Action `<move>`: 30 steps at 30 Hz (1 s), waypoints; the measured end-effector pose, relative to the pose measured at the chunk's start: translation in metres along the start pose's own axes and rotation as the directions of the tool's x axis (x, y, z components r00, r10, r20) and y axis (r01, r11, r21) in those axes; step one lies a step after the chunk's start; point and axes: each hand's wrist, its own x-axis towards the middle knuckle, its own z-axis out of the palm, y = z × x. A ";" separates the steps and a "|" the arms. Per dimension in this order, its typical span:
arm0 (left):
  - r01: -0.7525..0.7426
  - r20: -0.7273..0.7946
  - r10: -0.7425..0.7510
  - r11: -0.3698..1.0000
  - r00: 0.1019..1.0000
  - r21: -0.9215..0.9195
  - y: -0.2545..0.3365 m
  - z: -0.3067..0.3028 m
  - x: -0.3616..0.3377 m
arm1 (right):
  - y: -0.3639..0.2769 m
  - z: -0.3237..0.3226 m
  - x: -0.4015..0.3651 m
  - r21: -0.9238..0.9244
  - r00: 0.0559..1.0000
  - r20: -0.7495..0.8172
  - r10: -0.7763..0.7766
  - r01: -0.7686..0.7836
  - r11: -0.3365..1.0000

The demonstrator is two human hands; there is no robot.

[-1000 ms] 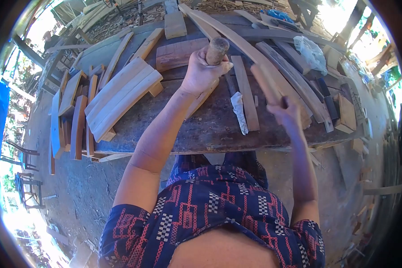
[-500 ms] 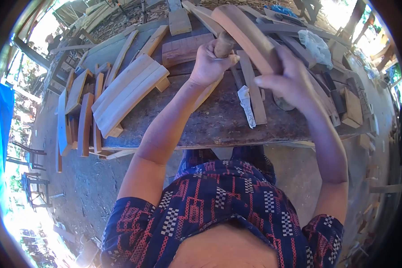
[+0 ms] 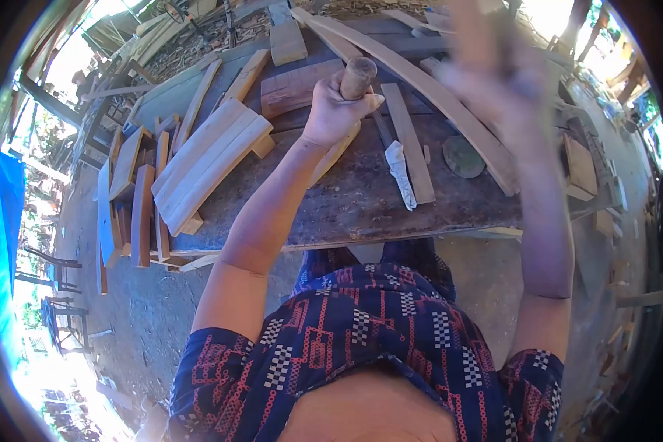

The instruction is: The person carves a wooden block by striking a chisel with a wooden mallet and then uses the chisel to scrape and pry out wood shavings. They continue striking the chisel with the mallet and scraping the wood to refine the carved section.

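Observation:
My left hand point(image 3: 337, 110) is wrapped round a short wooden handle point(image 3: 359, 77), its round end pointing up towards me. Whatever the handle joins on to is mostly hidden by the hand. To the right, my right hand point(image 3: 504, 92) is raised and smeared by motion, with a blurred wooden piece point(image 3: 475, 33) in its grip. Between the hands a long curved board point(image 3: 427, 85) lies across the workbench point(image 3: 339, 214). Nearer me are a straight strip of wood point(image 3: 410, 147), a tool with a white wrapped end point(image 3: 399, 175) and a round, flat, greenish disc point(image 3: 463, 157).
Stacked pale boards point(image 3: 212, 166) and several upright offcuts point(image 3: 143, 214) stand at the bench's left. A thick reddish block point(image 3: 291, 90) lies behind my left hand. At the right edge sits a wooden block point(image 3: 580, 169). A blue sheet point(image 3: 7, 214) hangs far left.
My right hand has swung up and away to the right with the wooden piece, uncovering the curved board and the disc. My left hand has shifted slightly left, still round the handle.

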 end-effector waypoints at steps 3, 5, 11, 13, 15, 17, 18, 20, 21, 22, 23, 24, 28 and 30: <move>-0.003 0.030 0.001 0.996 1.000 0.087 -0.006 -0.005 0.002 | -0.054 -0.009 0.016 0.612 0.917 -0.397 0.020 0.248 0.751; -0.001 0.016 -0.001 0.996 1.000 0.086 -0.007 -0.005 0.003 | 0.032 -0.014 -0.001 0.133 0.926 -0.282 -0.253 0.299 0.945; 0.031 -0.015 -0.030 0.998 0.999 0.059 -0.002 -0.018 0.005 | 0.078 0.001 -0.020 -0.136 0.946 0.156 0.285 -0.265 0.955; 0.051 -0.015 -0.050 0.997 0.999 0.056 0.000 -0.015 -0.001 | 0.067 -0.010 -0.026 0.011 0.943 0.104 0.317 -0.319 0.948; 0.048 0.003 -0.048 0.998 0.999 0.048 0.001 -0.011 0.001 | 0.057 -0.020 -0.034 0.158 0.942 -0.052 0.333 -0.321 0.934; 0.002 0.029 -0.004 0.998 1.000 0.064 -0.005 -0.014 0.003 | 0.078 -0.020 -0.050 0.184 0.929 -0.098 0.357 -0.336 0.924; 0.003 0.031 -0.005 0.998 1.000 0.059 -0.008 -0.015 0.002 | 0.082 -0.019 -0.058 0.139 0.898 -0.063 0.436 -0.425 0.894; -0.028 0.001 0.028 0.999 1.000 0.041 -0.008 -0.015 0.004 | 0.096 -0.014 -0.070 0.080 0.882 -0.039 0.470 -0.466 0.881; -0.031 -0.002 0.031 0.999 1.000 0.041 -0.008 -0.013 0.005 | 0.098 -0.015 -0.073 0.079 0.884 -0.037 0.466 -0.463 0.883; -0.016 -0.011 0.017 0.999 1.000 0.029 -0.007 -0.010 0.003 | 0.091 -0.010 -0.075 0.140 0.871 -0.027 0.490 -0.482 0.865; 0.003 -0.018 -0.003 1.000 1.000 0.018 -0.008 -0.009 0.000 | 0.084 -0.006 -0.076 0.202 0.855 -0.015 0.518 -0.505 0.839; 0.011 -0.021 -0.010 1.000 1.000 0.022 -0.009 -0.009 -0.003 | 0.079 -0.004 -0.076 0.206 0.852 -0.010 0.523 -0.510 0.835; 0.029 -0.033 -0.028 0.999 0.999 0.016 -0.007 -0.008 0.000 | 0.056 -0.007 -0.062 0.184 0.895 0.034 0.445 -0.443 0.877; 0.038 -0.039 -0.038 0.999 0.998 -0.016 -0.008 -0.008 -0.002 | 0.039 -0.014 -0.053 0.057 0.969 -0.038 0.243 -0.241 0.969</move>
